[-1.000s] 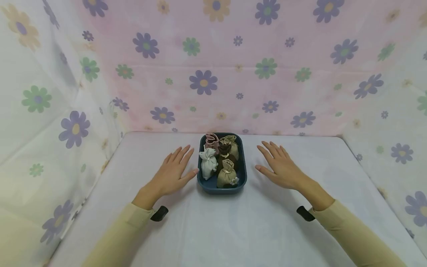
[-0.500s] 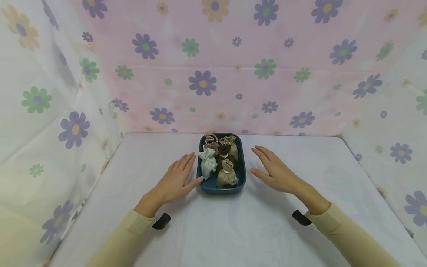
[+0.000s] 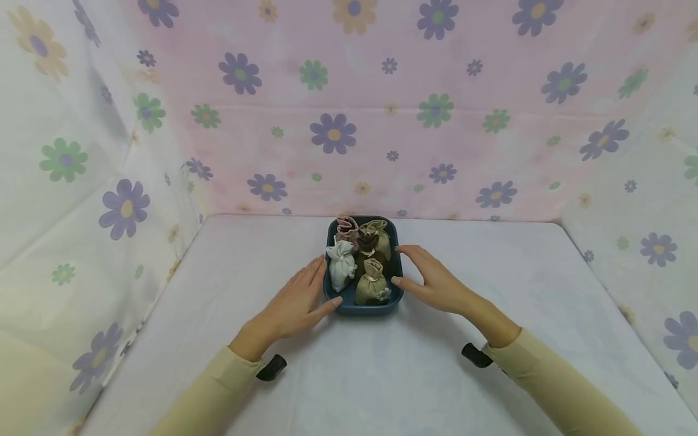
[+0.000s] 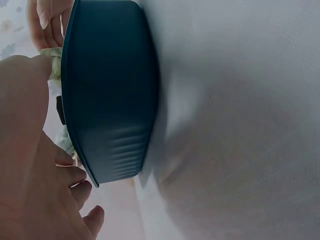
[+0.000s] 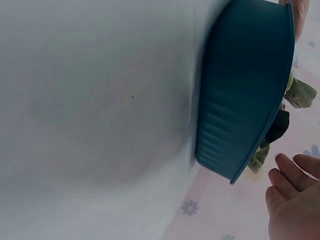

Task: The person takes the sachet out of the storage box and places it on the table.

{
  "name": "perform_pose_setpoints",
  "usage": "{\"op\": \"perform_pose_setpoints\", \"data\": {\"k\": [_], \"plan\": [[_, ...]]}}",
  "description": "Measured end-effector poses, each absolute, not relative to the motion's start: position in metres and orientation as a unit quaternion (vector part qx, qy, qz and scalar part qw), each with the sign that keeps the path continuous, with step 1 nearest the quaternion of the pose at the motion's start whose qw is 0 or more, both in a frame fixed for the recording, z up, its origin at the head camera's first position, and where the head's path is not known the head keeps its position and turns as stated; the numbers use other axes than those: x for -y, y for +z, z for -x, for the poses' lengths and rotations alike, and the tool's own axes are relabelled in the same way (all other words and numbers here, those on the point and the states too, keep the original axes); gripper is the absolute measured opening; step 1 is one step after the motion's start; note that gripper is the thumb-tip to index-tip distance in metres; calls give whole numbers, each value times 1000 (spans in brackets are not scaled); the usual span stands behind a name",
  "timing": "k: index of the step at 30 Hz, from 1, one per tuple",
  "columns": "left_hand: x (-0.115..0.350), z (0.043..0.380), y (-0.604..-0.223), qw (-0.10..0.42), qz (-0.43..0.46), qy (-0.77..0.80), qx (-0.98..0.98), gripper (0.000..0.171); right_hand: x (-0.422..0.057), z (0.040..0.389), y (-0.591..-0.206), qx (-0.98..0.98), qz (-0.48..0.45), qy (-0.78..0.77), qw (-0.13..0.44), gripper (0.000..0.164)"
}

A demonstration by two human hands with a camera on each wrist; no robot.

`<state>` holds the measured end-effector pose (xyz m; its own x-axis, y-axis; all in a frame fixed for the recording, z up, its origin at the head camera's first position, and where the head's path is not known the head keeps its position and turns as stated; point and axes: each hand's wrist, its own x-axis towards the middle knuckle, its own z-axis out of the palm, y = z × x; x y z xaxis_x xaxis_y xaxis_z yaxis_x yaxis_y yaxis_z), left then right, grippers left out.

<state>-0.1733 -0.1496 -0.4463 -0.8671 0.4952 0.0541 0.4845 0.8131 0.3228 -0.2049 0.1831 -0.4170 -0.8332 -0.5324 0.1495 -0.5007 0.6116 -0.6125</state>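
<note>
Dark-blue, rounded-rectangular, plastic-looking tray [image 3: 364, 310], w/ small drawstring cloth pouches [image 3: 342, 267] inside, on white-covered table [image 3: 371, 375], betw. both hands. Long axis fwd–back from person. L hand [image 3: 291, 306] at L side, R hand [image 3: 443, 286] at R; fingers loosely extended, gripping nothing; approx. equally near; rim contact unclear.

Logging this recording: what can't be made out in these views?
Head view: brown pouch, lower front hidden behind front khaki pouch.
Left wrist view: inside of blue tray, hidden by its wall.
Right wrist view: left hand, mostly cut off by top edge.
</note>
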Motion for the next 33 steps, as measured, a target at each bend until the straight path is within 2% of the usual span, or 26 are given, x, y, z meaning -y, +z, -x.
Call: {"op": "perform_pose_setpoints", "data": {"k": [25, 33], "plan": [[141, 175, -449, 35, -269, 124, -955, 98, -144, 221, -429, -882, 330, -337, 17, 52], [142, 175, -448, 37, -267, 137, -953, 97, -139, 225, -432, -878, 340, -338, 7, 38]]}}
